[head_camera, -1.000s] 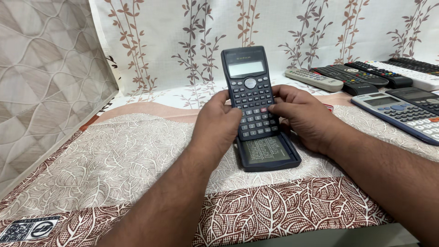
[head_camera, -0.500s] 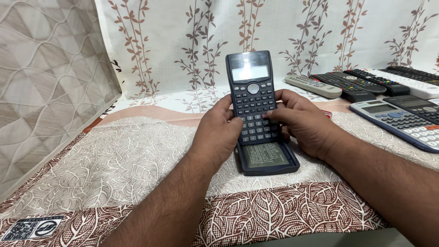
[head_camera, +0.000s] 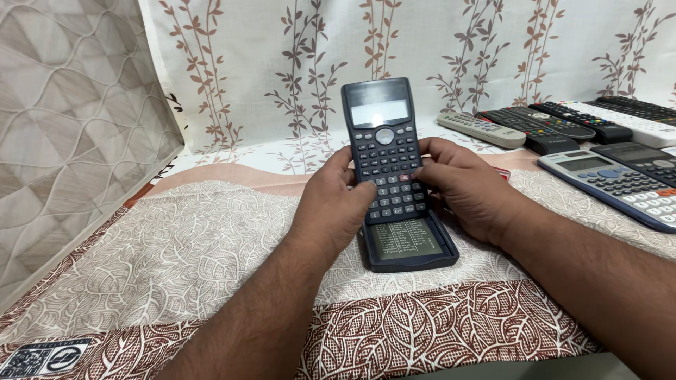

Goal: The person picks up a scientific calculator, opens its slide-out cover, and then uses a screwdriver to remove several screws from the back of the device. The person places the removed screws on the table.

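Calculator (head_camera: 386,151) screen (head_camera: 379,112): pale grey rectangle, mid-bed. Printed grey card in its dark cover (head_camera: 408,240) below. Another grey screen (head_camera: 581,163) near the right edge. Black-and-white label (head_camera: 44,357), bottom-left corner.

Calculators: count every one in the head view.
3. The dark scientific calculator is held in both hands, half out of its slide cover. A silver-blue calculator and a dark calculator lie at right; more may lie off-frame.

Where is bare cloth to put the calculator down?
Free: the leaf-patterned cloth left of the left hand, up to the quilted panel. Crowded: right of the right hand, with remotes and other calculators.
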